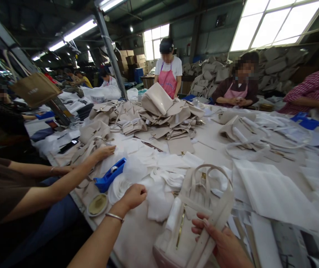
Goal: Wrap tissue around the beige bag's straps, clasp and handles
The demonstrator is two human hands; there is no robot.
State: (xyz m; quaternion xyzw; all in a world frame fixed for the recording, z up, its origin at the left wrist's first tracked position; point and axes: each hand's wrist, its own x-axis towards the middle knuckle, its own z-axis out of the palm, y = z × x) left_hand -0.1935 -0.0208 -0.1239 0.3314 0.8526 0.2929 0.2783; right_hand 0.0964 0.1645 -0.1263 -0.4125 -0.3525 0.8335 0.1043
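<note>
My right hand (221,243) grips a cream handbag (195,216) near the table's front edge, fingers wrapped round its side strap; the bag's two handles stand up. My left hand (133,195), a bangle on its wrist, is closed over white foam wrapping sheets (156,201) just left of the bag. What lies inside the fingers is hidden.
A blue tape dispenser (109,175) lies left of my left hand, a tape roll (97,204) beside it. A neighbour's hand (103,152) rests on bags at the left. A heap of cream bags (162,115) fills the table's middle. Several people work at the far side.
</note>
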